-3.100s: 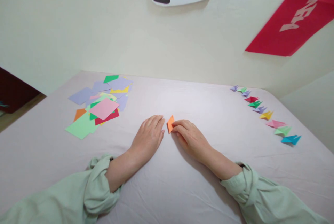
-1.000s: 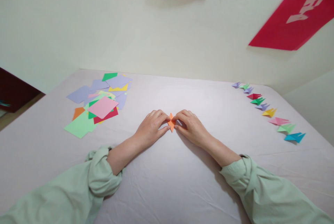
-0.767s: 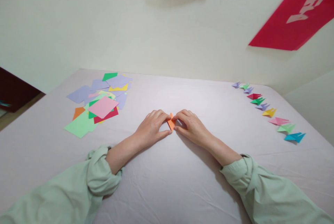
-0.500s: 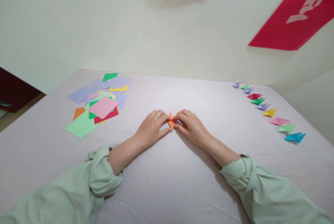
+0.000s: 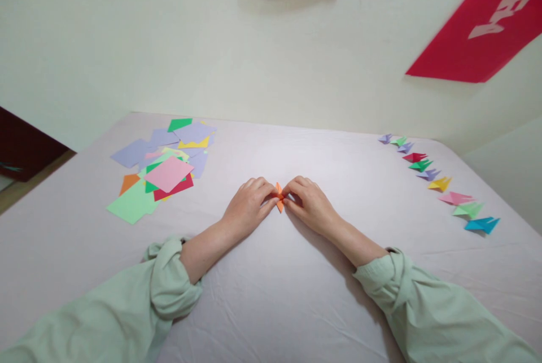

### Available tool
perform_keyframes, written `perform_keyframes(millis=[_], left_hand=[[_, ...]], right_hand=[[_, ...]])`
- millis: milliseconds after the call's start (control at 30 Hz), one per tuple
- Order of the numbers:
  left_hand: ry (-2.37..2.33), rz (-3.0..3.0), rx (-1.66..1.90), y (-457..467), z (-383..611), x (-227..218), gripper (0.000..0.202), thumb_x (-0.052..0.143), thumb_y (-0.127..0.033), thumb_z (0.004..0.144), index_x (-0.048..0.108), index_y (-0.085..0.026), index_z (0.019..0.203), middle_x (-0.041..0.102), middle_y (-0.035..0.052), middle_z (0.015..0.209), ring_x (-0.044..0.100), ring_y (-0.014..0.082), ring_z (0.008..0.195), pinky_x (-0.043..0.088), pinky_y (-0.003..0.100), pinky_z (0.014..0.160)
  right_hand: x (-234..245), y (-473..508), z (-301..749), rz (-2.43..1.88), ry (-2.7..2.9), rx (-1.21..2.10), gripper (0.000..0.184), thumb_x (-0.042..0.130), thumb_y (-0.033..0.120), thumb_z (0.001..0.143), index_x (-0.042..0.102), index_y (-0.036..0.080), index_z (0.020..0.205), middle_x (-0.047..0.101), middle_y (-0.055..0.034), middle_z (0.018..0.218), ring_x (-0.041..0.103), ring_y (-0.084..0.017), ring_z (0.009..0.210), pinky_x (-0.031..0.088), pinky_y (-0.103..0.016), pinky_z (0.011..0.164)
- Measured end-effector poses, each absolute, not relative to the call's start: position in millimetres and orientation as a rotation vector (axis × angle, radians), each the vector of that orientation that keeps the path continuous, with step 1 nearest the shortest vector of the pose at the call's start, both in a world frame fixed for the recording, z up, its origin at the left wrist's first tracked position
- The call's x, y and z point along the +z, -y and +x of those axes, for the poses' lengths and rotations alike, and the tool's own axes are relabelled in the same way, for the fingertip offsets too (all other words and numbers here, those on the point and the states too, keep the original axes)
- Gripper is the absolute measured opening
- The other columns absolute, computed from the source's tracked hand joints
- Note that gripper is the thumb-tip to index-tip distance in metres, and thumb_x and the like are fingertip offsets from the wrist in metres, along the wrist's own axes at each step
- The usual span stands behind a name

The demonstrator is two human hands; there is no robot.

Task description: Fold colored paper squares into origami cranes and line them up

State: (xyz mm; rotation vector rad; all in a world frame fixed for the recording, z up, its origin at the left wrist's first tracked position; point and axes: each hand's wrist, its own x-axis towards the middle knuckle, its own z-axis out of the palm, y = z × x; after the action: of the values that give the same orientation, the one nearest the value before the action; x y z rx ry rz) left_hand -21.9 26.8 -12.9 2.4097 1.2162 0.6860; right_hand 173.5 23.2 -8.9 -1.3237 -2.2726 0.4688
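A small folded piece of orange paper point(image 5: 280, 205) is held between my hands above the middle of the table. My left hand point(image 5: 249, 200) pinches its left side between thumb and fingers. From the right, my right hand point(image 5: 310, 202) pinches the other side the same way. Pointed tips of the paper stick out above and below my fingertips; its middle is partly covered by them.
Loose coloured paper sheets point(image 5: 169, 174) lie in an overlapping pile at the left. Several small folded paper figures, the nearest a blue one point(image 5: 481, 225), form a slanting row at the right. A wall point(image 5: 275, 69) rises behind the table point(image 5: 271, 306).
My left thumb has moved up from the lower tip of the orange paper to its middle. The paper looks narrower at the centre, with its lower point now showing.
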Motion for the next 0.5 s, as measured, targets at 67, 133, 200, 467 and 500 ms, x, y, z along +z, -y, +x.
perform_keyframes(millis=[67, 133, 200, 467, 500], left_hand=[[-1.212, 2.402, 0.69, -26.4, -22.1, -13.0, 0.009, 0.056, -0.028, 0.09, 0.062, -0.021, 0.092, 0.061, 0.0041, 0.094, 0.054, 0.0205, 0.092, 0.044, 0.036, 0.083], [-1.21, 2.384, 0.701, -26.1, -22.2, -13.1, 0.007, 0.057, -0.025, 0.088, 0.062, -0.021, 0.092, 0.061, 0.0038, 0.094, 0.054, 0.0204, 0.092, 0.044, 0.036, 0.083], [-1.219, 2.353, 0.726, -26.5, -21.9, -13.6, 0.005, 0.058, -0.024, 0.088, 0.062, -0.021, 0.09, 0.06, 0.0036, 0.093, 0.054, 0.0202, 0.091, 0.044, 0.035, 0.082], [-1.295, 2.29, 0.77, -31.6, -19.1, -14.9, 0.013, 0.056, -0.027, 0.089, 0.06, -0.02, 0.08, 0.059, 0.0033, 0.086, 0.053, 0.0192, 0.086, 0.043, 0.034, 0.079], [-1.302, 2.29, 0.77, -31.6, -19.0, -14.8, 0.013, 0.056, -0.028, 0.089, 0.06, -0.02, 0.08, 0.059, 0.0032, 0.086, 0.053, 0.0192, 0.086, 0.044, 0.034, 0.078]], right_hand=[[-9.2, -22.9, 172.9, -1.328, 2.257, 0.472, 0.005, 0.06, 0.017, 0.086, 0.063, 0.021, 0.086, 0.057, -0.0029, 0.086, 0.05, -0.018, 0.082, 0.037, -0.03, 0.074], [-9.7, -23.2, 172.0, -1.334, 2.227, 0.491, 0.007, 0.057, 0.016, 0.087, 0.062, 0.021, 0.083, 0.057, -0.0029, 0.085, 0.051, -0.018, 0.081, 0.037, -0.03, 0.074], [-10.1, -23.8, 170.8, -1.347, 2.195, 0.51, 0.01, 0.056, 0.015, 0.087, 0.061, 0.02, 0.081, 0.056, -0.0028, 0.083, 0.051, -0.017, 0.08, 0.037, -0.029, 0.074], [-10.1, -25.0, 165.0, -1.419, 2.13, 0.508, 0.014, 0.055, 0.016, 0.086, 0.056, 0.019, 0.072, 0.055, -0.0024, 0.081, 0.051, -0.017, 0.078, 0.037, -0.028, 0.071], [-9.9, -25.3, 164.2, -1.427, 2.126, 0.5, 0.015, 0.055, 0.016, 0.086, 0.055, 0.019, 0.072, 0.055, -0.0025, 0.081, 0.051, -0.016, 0.077, 0.037, -0.028, 0.071]])
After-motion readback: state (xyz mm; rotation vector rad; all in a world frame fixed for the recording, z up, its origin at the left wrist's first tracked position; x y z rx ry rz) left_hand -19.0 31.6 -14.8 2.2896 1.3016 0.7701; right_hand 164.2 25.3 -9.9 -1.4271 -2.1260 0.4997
